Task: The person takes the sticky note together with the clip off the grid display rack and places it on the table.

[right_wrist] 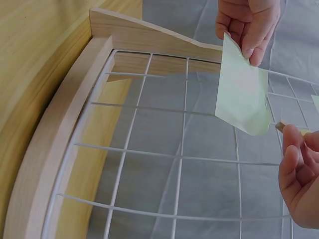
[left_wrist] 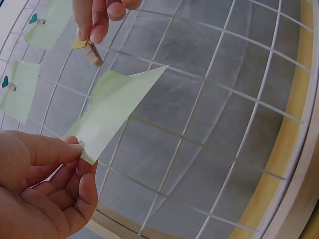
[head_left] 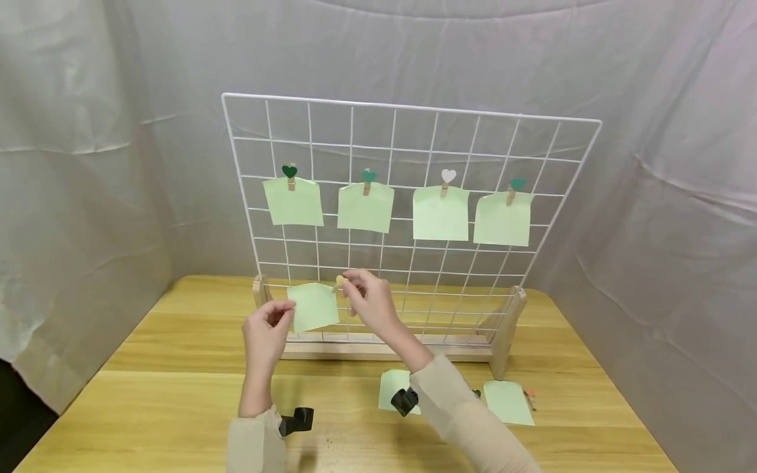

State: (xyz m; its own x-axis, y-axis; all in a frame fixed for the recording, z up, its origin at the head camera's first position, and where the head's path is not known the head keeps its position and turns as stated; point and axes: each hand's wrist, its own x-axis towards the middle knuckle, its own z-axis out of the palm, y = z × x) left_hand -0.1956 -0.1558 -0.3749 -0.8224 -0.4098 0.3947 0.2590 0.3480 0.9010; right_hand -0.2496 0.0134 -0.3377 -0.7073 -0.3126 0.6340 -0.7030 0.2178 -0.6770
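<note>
My left hand (head_left: 265,338) pinches the left edge of a pale green paper note (head_left: 315,309), holding it up before the lower left part of a white wire grid (head_left: 414,108). Between right thumb and fingertips is a small wooden clothespin with a yellow heart (left_wrist: 89,51). The right hand (head_left: 372,303) is at the note's upper right corner in the head view. A small gap separates clothespin and note in the left wrist view. In the right wrist view, the clothespin's tip (right_wrist: 280,125) points toward the note's curled edge.
Higher on the grid hangs a row of several green notes (head_left: 440,217) under heart clothespins (head_left: 369,176). A wooden stand (head_left: 384,351) supports the grid. On the table (head_left: 177,407) lie two more notes (head_left: 508,404), an orange-topped clothespin (head_left: 530,396) and a partly hidden dark green piece.
</note>
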